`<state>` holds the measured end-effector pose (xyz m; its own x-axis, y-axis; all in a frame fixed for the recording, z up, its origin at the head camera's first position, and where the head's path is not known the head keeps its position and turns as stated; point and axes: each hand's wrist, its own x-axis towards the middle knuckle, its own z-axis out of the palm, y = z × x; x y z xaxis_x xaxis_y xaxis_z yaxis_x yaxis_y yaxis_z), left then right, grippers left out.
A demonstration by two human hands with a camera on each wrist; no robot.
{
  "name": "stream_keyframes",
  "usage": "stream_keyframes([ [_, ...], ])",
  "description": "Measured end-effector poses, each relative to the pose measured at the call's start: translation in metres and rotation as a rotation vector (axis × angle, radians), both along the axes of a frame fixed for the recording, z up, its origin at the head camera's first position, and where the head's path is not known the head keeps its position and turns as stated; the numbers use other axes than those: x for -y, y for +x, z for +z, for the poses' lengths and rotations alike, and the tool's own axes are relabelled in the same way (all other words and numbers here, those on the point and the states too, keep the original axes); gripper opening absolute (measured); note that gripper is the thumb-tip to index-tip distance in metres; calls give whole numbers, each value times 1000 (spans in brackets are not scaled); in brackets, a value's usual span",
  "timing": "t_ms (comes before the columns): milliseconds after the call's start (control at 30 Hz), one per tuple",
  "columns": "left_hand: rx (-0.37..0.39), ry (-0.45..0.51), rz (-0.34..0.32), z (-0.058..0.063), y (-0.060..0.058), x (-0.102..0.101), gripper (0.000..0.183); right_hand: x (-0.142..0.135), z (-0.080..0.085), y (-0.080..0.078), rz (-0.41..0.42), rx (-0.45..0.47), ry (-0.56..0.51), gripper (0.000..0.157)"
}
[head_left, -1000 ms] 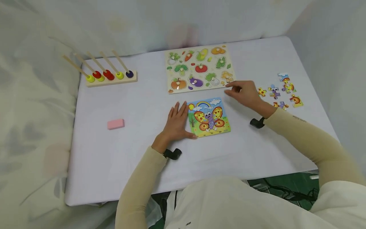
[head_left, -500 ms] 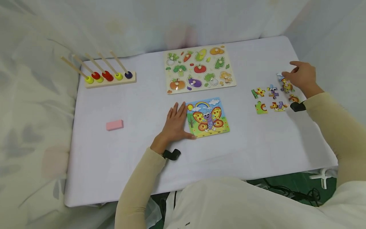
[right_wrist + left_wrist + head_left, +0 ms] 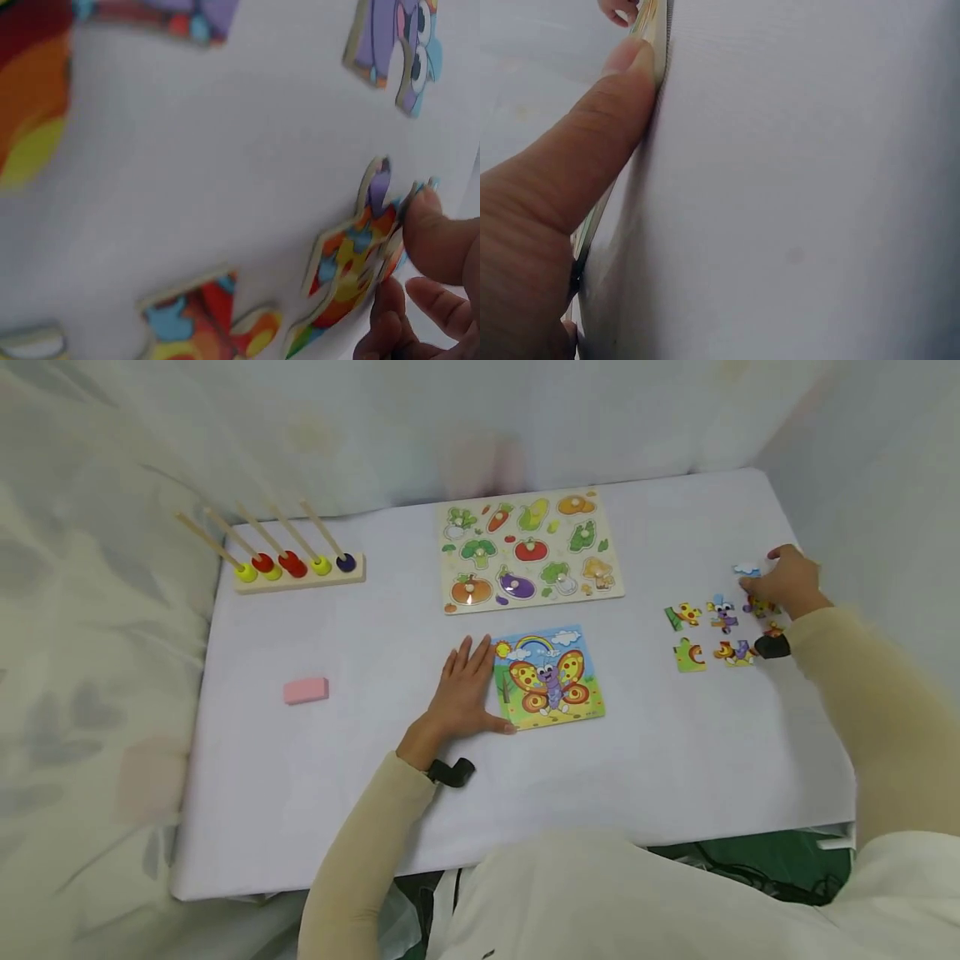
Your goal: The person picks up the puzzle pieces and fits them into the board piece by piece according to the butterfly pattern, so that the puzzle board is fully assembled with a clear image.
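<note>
My left hand (image 3: 461, 697) lies with spread, straight fingers along the left side of a square butterfly puzzle board (image 3: 551, 681), its thumb at the lower left corner. In the left wrist view the thumb (image 3: 607, 124) presses the edge of the board. Over at the right of the table, my right hand (image 3: 791, 583) reaches among loose puzzle pieces. Its thumb and fingers pinch a yellow-and-orange puzzle piece (image 3: 352, 259), partly covered by the hand. Beside the fingertips lies a cloud piece (image 3: 746, 570). A purple face piece (image 3: 723, 612) is to the left.
More loose pieces, including a green one (image 3: 688, 655) and a purple-and-orange one (image 3: 735, 653), lie between board and right hand. A vegetable peg puzzle (image 3: 540, 552) stands at the back, a bead abacus (image 3: 300, 574) at the back left. A pink block (image 3: 306, 691) lies at left.
My right hand has gone from beside the vegetable puzzle to the far right pieces, then lowered and taken hold of one. The left hand has stayed at the board.
</note>
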<state>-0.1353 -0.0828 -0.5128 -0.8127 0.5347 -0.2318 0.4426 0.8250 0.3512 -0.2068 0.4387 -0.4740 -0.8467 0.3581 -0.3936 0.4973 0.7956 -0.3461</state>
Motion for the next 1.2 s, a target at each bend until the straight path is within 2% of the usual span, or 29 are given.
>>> stream_keyframes([
  [200,-15,13,1,-3,4,1,137,7,1,-2,23,23,59,67],
  [333,-16,3,-7,-2,4,1,137,8,2,-2,-15,47,56,64],
  [467,-18,-13,-2,-1,3,2,137,11,7,-3,-5,23,42,59],
  [667,-25,-6,5,-2,2,0,137,31,33,-3,146,-80,39,58],
  [800,-20,-14,12,-3,1,1,137,68,52,-3,256,-196,-31,66],
  [867,-17,-11,13,-3,1,2,137,94,56,3,350,-246,-69,66],
  [1033,-22,2,5,-1,0,2,137,158,53,28,600,-252,-210,56],
  [1100,-27,0,-1,-1,0,1,136,177,48,35,649,-226,-280,51],
  [1200,-24,-3,-2,0,1,0,136,195,36,39,679,-205,-337,39],
])
